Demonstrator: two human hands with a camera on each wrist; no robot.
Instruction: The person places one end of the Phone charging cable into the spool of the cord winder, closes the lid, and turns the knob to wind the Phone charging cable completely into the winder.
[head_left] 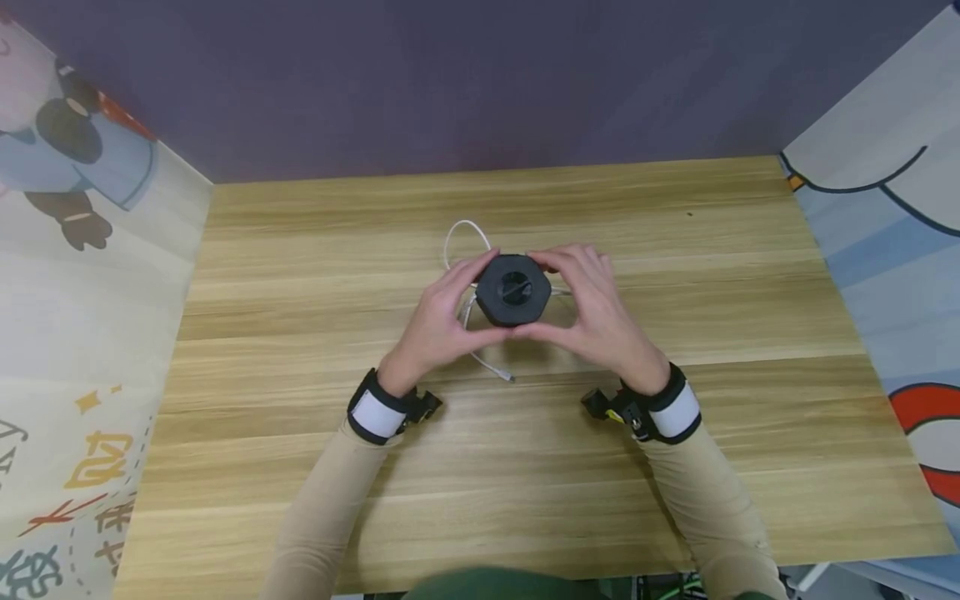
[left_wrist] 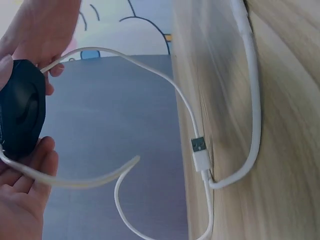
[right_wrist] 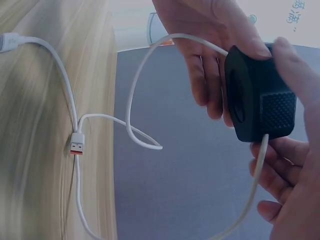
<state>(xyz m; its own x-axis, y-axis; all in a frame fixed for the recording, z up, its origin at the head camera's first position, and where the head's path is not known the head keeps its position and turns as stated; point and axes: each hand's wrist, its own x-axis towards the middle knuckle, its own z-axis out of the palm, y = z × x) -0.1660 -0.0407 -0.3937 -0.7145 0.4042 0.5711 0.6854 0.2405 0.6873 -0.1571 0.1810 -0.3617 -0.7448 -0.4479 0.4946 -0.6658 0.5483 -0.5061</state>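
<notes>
On the left, the left hand (head_left: pixel 442 321) is gripping a black hexagonal case (head_left: pixel 513 290), its thumb pressing the near edge and its index finger touching the far-left corner. A white cable (left_wrist: pixel 255 90) is looping from the case and trailing across the wooden table (head_left: pixel 510 483). The case is hovering between both hands, thumb tips nearly meeting along its near edge. Rightmost, the right hand (head_left: pixel 592 308) is clamping the case's other side, its index finger reaching the far-right corner.

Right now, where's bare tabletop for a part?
Free: tabletop between right hand and right wall, bar a dark speck; also between left hand and left wall. Crowded: centre, both hands holding the black device, white cable beside it.
</notes>
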